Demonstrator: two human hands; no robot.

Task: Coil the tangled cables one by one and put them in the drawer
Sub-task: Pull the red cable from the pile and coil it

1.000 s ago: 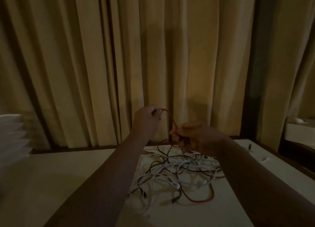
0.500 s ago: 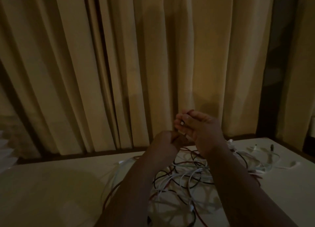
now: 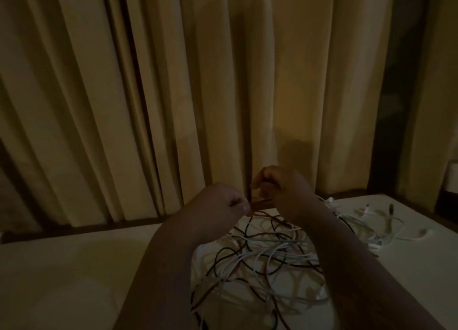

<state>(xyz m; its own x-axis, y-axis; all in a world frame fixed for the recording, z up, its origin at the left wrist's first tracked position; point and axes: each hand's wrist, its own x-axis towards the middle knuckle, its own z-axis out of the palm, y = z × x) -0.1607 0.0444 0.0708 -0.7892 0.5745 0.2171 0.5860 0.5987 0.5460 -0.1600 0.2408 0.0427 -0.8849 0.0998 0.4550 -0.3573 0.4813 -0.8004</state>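
A tangle of white, black and red cables (image 3: 267, 257) lies on the pale table (image 3: 74, 280) in dim light. Both my hands are raised above the far side of the pile. My left hand (image 3: 223, 203) pinches a red cable (image 3: 260, 203) with curled fingers. That cable runs a short way across to my right hand (image 3: 282, 188), whose curled fingers hold its other part. From the hands the red cable drops into the tangle. No drawer is in view.
More white cables with plugs (image 3: 371, 220) trail over the table's right part. Beige curtains (image 3: 173, 94) hang close behind the table's far edge. A dark gap and a dim object (image 3: 451, 178) sit at the far right.
My hands came together from a wider spread, then the right hand dropped a little lower. The camera view swung left, so the pile now sits right of centre.
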